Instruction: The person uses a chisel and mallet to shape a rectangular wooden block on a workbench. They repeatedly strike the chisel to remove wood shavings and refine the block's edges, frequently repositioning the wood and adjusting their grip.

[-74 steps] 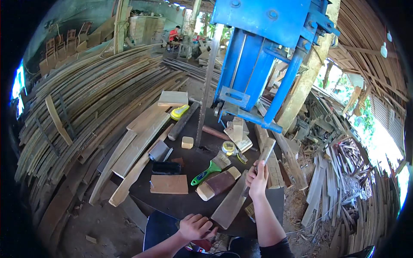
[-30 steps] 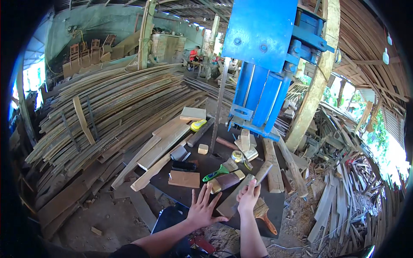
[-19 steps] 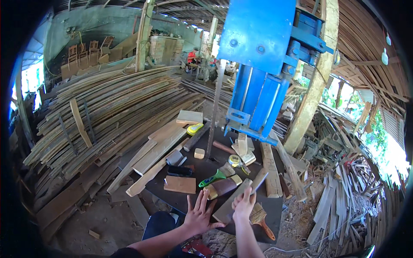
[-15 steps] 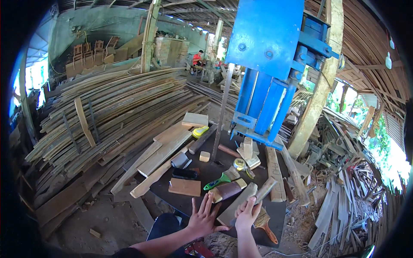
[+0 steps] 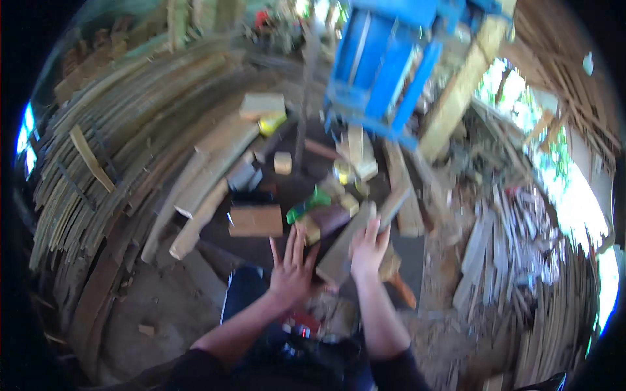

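My left hand (image 5: 291, 277) has its fingers spread, the tips at the near end of a wooden block wrapped in brown sheet (image 5: 328, 219). My right hand (image 5: 369, 254) lies over the near part of a wide wooden board (image 5: 343, 251) and a narrower wood strip (image 5: 395, 201), its fingers stretched out and apart. Motion blurs it, and its underside is hidden. Close by the right hand lies a paintbrush (image 5: 403, 290) with an orange-brown handle. A green-handled brush (image 5: 306, 205) is beyond the wrapped block. A flat brown wood piece (image 5: 255, 221) rests left of it.
The dark table (image 5: 218, 254) also bears a yellow tape measure (image 5: 342, 172), a small wood cube (image 5: 282, 163) and long boards (image 5: 225, 163). A saw blade (image 5: 304, 98) stands upright beside the blue machine (image 5: 372, 72). Timber stacks (image 5: 130, 117) fill the left; scrap slats (image 5: 486, 254) lie right.
The view has tilted down and blurred, so the table sits higher and more of my forearms shows. My right hand's fingers look straighter over the wood. The left hand stays by the wrapped block.
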{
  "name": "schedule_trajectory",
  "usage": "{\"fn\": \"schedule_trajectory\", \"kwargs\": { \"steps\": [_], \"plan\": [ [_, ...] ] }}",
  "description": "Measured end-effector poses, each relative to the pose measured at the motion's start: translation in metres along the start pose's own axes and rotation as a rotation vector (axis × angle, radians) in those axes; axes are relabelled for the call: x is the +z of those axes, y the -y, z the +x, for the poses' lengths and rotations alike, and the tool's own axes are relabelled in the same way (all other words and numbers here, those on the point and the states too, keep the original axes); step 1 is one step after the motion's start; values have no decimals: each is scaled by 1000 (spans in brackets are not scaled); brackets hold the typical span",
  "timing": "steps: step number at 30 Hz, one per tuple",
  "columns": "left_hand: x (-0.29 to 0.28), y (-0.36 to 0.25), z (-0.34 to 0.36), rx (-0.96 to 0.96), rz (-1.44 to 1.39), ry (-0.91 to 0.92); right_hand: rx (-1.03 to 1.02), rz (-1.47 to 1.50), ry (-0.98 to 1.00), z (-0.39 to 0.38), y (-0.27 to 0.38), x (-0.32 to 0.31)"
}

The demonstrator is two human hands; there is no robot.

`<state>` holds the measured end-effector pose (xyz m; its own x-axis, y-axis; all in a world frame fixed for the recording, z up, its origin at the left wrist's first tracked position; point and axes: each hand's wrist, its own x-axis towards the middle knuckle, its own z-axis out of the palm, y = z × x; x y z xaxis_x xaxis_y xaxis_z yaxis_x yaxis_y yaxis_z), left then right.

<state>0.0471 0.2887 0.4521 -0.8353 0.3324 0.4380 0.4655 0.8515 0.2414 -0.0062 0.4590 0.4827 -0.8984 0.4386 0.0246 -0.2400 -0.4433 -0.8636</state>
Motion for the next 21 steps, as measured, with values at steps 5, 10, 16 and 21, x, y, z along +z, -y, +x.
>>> {"fn": "schedule_trajectory", "kwargs": {
  "steps": [5,10,16,21],
  "plan": [
    [-10,-4,2,-3,-77,2,43,-39,-85,-1,24,10],
    [-5,-3,4,-1,-102,5,130,-58,6,-39,20,16],
    [-7,-2,5,-11,-60,45,120,-97,-152,14,26,4],
    [-12,1,3,-30,-99,43,90,-120,-129,10,26,8]
  ]
}}
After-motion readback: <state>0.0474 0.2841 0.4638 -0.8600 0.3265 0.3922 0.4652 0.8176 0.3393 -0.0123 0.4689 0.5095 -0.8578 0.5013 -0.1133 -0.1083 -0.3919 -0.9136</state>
